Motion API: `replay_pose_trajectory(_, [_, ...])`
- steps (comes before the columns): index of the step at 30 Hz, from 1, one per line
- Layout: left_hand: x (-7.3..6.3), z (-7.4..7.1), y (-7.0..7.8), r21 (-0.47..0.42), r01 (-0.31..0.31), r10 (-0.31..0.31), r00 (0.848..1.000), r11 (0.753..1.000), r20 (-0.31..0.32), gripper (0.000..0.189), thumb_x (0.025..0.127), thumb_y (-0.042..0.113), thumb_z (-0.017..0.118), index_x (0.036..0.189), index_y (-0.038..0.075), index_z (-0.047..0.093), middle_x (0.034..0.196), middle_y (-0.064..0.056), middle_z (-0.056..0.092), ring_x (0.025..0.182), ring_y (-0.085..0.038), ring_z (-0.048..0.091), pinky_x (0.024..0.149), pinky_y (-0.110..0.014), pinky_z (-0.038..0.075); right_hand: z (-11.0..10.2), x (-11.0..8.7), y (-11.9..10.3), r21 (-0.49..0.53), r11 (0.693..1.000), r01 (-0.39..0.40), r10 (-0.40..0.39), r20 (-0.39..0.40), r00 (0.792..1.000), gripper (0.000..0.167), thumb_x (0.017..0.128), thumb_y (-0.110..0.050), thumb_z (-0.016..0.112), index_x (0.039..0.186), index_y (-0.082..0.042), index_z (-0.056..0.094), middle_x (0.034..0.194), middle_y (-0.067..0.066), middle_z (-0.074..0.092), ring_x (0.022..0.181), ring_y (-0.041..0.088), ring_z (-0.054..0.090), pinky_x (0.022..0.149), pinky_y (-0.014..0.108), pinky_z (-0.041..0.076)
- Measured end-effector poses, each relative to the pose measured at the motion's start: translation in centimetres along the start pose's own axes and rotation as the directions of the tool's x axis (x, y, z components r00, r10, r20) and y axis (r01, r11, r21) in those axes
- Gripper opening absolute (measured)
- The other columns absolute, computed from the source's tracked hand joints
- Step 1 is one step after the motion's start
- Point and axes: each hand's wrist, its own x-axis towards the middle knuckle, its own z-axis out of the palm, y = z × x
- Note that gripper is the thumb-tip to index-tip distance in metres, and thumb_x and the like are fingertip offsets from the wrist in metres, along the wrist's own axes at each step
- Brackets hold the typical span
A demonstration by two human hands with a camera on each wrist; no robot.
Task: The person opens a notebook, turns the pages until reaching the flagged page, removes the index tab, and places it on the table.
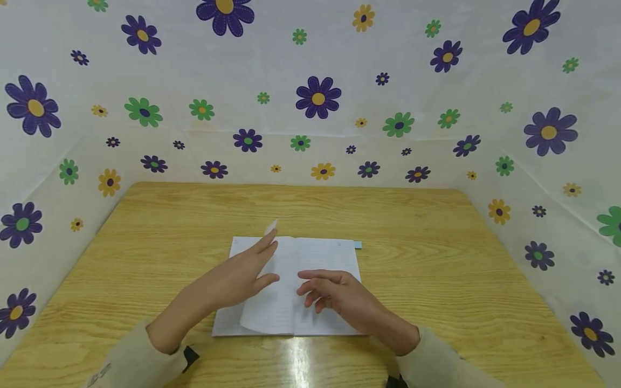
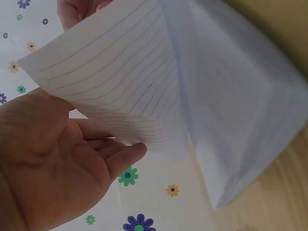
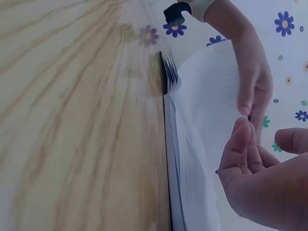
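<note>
An open lined notebook (image 1: 325, 253) lies on the table. One of its pages (image 1: 271, 312) is raised from the left side and bows upward, its far corner showing past the left fingertips. My left hand (image 1: 242, 275) is at this lifted page, fingers extended and thumb apart. In the left wrist view the lined page (image 2: 120, 72) overlaps part of the left hand (image 2: 57, 159), hiding some fingers. Over the right-hand page hovers my right hand (image 1: 339, 296), fingers loosely bent and holding nothing. In the right wrist view, the right hand (image 3: 264, 178) appears near the left one.
A light blue tab (image 1: 358, 245) sticks out from the notebook's right edge. The wood-grain table (image 1: 461, 280) extends around it. A white sheet with printed flowers (image 1: 359, 108) encloses the back and sides. Dark pieces (image 1: 191, 357) show by the cuffs.
</note>
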Motion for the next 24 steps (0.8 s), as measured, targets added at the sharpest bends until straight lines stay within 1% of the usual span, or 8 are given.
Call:
replay_pose_trajectory(5, [-0.8,0.8,-1.4,0.052,0.026,-0.026,1.000,0.998,0.002,0.073,0.103,0.024,0.067,0.155,-0.013,0.032,0.171,-0.021,0.009,0.151,-0.037,0.030,0.116,-0.051,0.036,-1.0,-0.7,-0.2,-0.115,0.993,-0.034,0.019,-0.126,0.992,0.043,0.105,-0.017,0.060,0.140,0.008,0.059,0.113,0.012,0.074,0.100,0.020,0.067,0.085,0.029,0.056])
replay_pose_trajectory(8, [-1.3,1.1,-2.1,0.087,0.021,-0.021,1.000,0.996,-0.005,0.075,0.100,0.020,0.072,0.154,-0.015,0.033,0.171,-0.021,0.008,0.152,-0.038,0.028,0.116,-0.050,0.036,-1.7,-1.2,-0.1,-0.289,0.956,-0.047,-0.014,-0.206,0.978,0.040,0.104,-0.020,0.062,0.136,0.003,0.064,0.119,0.012,0.074,0.101,0.021,0.067,0.088,0.032,0.055])
replay_pose_trajectory(10, [-1.6,1.1,-2.4,0.104,0.019,-0.019,1.000,0.994,-0.003,0.076,0.098,0.018,0.074,0.153,-0.016,0.033,0.170,-0.023,0.008,0.152,-0.038,0.027,0.116,-0.051,0.036,-2.3,-1.6,0.1,-0.437,0.899,-0.039,-0.074,-0.238,0.968,0.037,0.103,-0.021,0.064,0.133,0.000,0.068,0.123,0.011,0.073,0.102,0.021,0.068,0.088,0.033,0.054])
replay_pose_trajectory(12, [-1.9,1.1,-2.6,0.114,0.021,-0.022,1.000,0.993,0.003,0.078,0.096,0.018,0.076,0.152,-0.017,0.034,0.170,-0.024,0.009,0.152,-0.040,0.026,0.117,-0.051,0.035,-2.9,-1.9,0.4,-0.576,0.817,-0.019,-0.152,-0.247,0.957,0.034,0.102,-0.019,0.066,0.130,0.000,0.069,0.128,0.012,0.070,0.104,0.023,0.068,0.089,0.035,0.055])
replay_pose_trajectory(13, [-2.0,1.1,-2.7,0.117,0.024,-0.025,1.000,0.993,0.008,0.079,0.096,0.018,0.077,0.151,-0.018,0.034,0.169,-0.026,0.009,0.152,-0.041,0.025,0.117,-0.052,0.034,-3.2,-2.0,0.5,-0.634,0.773,-0.012,-0.187,-0.246,0.951,0.033,0.101,-0.017,0.068,0.129,0.001,0.070,0.130,0.012,0.069,0.105,0.024,0.068,0.090,0.037,0.056])
replay_pose_trajectory(15, [-2.2,1.1,-2.8,0.117,0.029,-0.032,0.999,0.993,0.019,0.080,0.094,0.018,0.078,0.150,-0.019,0.034,0.168,-0.028,0.009,0.152,-0.044,0.022,0.117,-0.054,0.033,-3.6,-2.3,0.8,-0.706,0.708,0.010,-0.239,-0.227,0.944,0.034,0.098,-0.011,0.070,0.128,0.004,0.069,0.134,0.017,0.065,0.112,0.030,0.067,0.094,0.042,0.056])
replay_pose_trajectory(20, [-2.3,1.5,-3.2,0.170,0.036,-0.038,0.999,0.985,0.011,0.083,0.091,0.022,0.081,0.148,-0.020,0.037,0.166,-0.034,0.012,0.152,-0.052,0.012,0.119,-0.059,0.028,-4.0,-2.9,1.0,-0.816,0.578,-0.003,-0.239,-0.173,0.956,0.046,0.092,-0.009,0.077,0.132,0.010,0.063,0.143,0.024,0.057,0.132,0.043,0.055,0.108,0.053,0.045])
replay_pose_trajectory(24, [-2.2,2.0,-3.1,0.262,0.040,-0.031,0.999,0.964,-0.039,0.085,0.087,0.027,0.085,0.144,-0.021,0.043,0.162,-0.039,0.018,0.150,-0.059,0.010,0.117,-0.064,0.025,-3.7,-3.2,0.9,-0.881,0.473,-0.035,-0.206,-0.149,0.967,0.053,0.089,-0.011,0.082,0.131,0.014,0.062,0.146,0.029,0.052,0.140,0.046,0.045,0.114,0.057,0.037])
